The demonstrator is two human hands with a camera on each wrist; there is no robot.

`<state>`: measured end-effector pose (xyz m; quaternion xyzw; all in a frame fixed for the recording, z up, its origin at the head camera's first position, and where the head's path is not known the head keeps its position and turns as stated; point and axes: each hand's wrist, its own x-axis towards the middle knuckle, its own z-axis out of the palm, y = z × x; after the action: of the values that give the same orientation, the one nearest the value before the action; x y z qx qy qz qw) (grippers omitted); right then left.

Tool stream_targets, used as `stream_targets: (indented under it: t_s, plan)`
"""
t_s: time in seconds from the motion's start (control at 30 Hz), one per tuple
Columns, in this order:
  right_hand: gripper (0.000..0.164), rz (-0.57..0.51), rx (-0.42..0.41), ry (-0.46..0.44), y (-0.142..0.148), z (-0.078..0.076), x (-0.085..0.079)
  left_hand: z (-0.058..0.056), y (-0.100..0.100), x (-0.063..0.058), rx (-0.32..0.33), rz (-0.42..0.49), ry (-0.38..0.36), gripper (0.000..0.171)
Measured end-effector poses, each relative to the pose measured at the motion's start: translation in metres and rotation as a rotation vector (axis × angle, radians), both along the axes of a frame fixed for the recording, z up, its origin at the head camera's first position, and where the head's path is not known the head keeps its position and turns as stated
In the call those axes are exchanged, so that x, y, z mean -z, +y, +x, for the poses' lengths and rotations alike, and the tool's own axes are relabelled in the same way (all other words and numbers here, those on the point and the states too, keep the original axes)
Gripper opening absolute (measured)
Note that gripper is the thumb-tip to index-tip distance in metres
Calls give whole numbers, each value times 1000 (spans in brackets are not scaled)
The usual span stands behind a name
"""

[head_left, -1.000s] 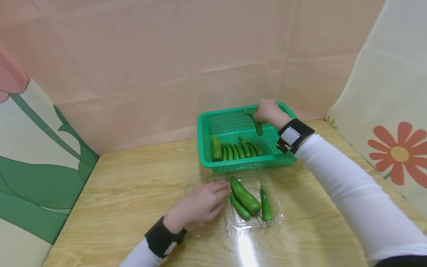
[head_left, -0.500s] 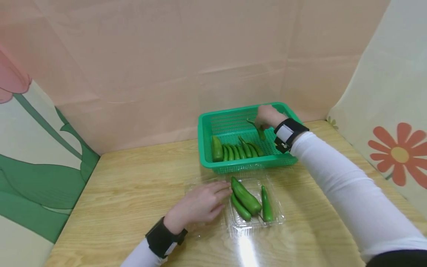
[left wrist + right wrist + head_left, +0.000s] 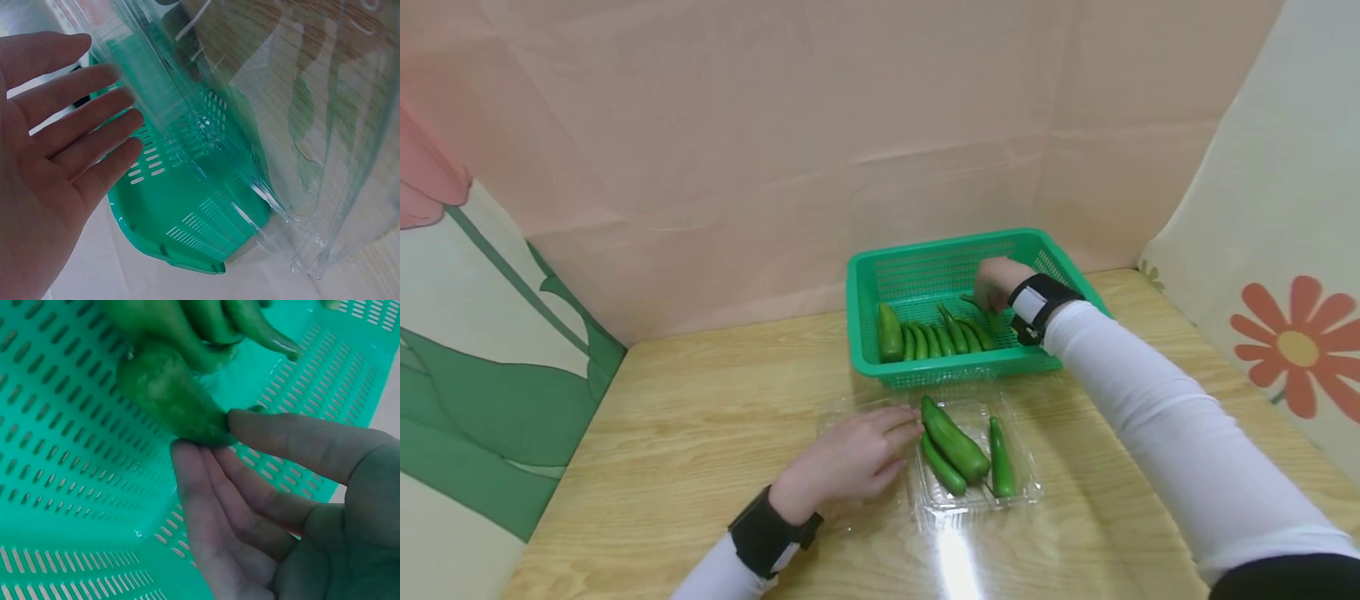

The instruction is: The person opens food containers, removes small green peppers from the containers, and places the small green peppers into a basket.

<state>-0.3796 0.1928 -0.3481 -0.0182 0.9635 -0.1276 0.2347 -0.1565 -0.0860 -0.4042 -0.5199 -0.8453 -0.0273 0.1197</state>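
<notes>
In the head view, my right hand reaches down into the green plastic basket. It pinches a green chili pepper near one end, between thumb and fingertips in the right wrist view. Several more green peppers lie in a row along the basket's near side. My left hand, fingers nearly straight, lies over the left half of a clear plastic clamshell box; whether it presses the plastic cannot be told. A large pepper and two slimmer ones, a left and a right, lie in the box.
The wooden table carries the basket and, in front of it, the box. A peach cloth backdrop stands behind the basket. Printed cloths with flowers hang at the left and right sides.
My right hand has lowered the pepper into the basket, closer to the row of peppers. The left hand and the box have stayed in place.
</notes>
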Motion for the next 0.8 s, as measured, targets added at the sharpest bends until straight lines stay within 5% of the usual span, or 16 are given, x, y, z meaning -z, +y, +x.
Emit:
stream_targets:
  t_s: [0.8]
  plan:
    - [31, 7, 62, -143, 6, -4, 14, 1, 1, -2, -10, -10, -27, 43]
